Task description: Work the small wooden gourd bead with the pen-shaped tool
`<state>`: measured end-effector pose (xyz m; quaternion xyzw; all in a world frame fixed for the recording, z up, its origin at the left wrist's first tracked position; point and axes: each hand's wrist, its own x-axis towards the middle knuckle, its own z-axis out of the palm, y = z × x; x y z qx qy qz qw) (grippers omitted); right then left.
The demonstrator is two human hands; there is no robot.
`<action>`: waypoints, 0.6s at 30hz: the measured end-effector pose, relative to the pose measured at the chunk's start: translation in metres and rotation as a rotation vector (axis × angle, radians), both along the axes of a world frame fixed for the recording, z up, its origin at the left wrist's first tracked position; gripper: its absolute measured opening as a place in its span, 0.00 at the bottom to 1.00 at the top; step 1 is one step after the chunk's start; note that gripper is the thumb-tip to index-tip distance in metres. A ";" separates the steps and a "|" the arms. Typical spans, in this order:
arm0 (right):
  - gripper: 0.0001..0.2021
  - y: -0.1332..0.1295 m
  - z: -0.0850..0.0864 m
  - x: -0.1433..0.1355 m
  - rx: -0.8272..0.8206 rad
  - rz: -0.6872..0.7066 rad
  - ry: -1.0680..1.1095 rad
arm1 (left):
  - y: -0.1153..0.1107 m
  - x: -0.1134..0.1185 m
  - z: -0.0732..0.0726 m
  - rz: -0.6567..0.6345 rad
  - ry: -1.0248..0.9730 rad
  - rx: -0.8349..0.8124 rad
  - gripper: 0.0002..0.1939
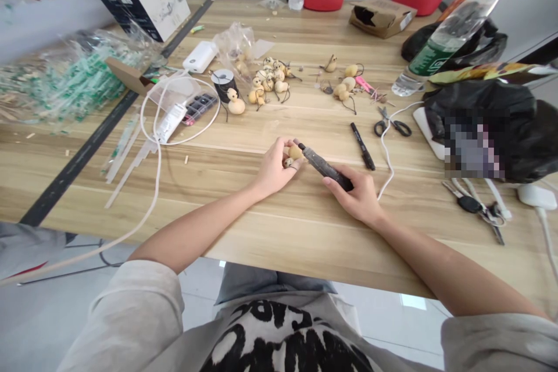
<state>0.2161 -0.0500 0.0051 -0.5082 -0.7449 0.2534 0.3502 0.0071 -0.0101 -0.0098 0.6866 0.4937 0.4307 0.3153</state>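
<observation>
My left hand (276, 167) is closed around a small tan gourd (295, 153), with its fingertips and thumb on either side. Dark face-like marks show on the gourd's smaller end. My right hand (360, 195) grips a dark grey, pen-shaped power tool (325, 167) from the right. The tool slants up and left, its narrow tip close to the gourd's far side; whether they touch I cannot tell. A black marker pen (362, 146) lies to the right of the tool. Beyond my hands sits a cluster of similar little gourds (270, 77) with dark cords, and one gourd (236, 103) stands nearer.
A spool of black cord (224, 82) stands left of the gourds. White cable (157, 186) loops across the left side. Scissors (392, 125), keys (473, 204), a plastic bottle (449, 40) and a black bag (523, 122) occupy the right. Packaged sticks (82, 72) lie far left.
</observation>
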 end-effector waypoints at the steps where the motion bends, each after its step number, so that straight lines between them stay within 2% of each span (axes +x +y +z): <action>1: 0.16 0.000 0.000 0.000 -0.002 -0.005 -0.002 | 0.001 0.000 -0.002 0.020 -0.005 0.016 0.18; 5: 0.16 0.000 0.000 0.000 -0.012 -0.015 -0.008 | 0.005 -0.001 -0.006 0.075 -0.025 0.022 0.18; 14: 0.16 0.000 0.001 0.000 -0.014 0.006 -0.019 | 0.003 0.000 0.001 0.004 -0.118 -0.134 0.18; 18: 0.15 0.000 0.000 0.000 -0.021 0.006 -0.017 | 0.003 0.001 0.000 0.039 -0.179 -0.152 0.19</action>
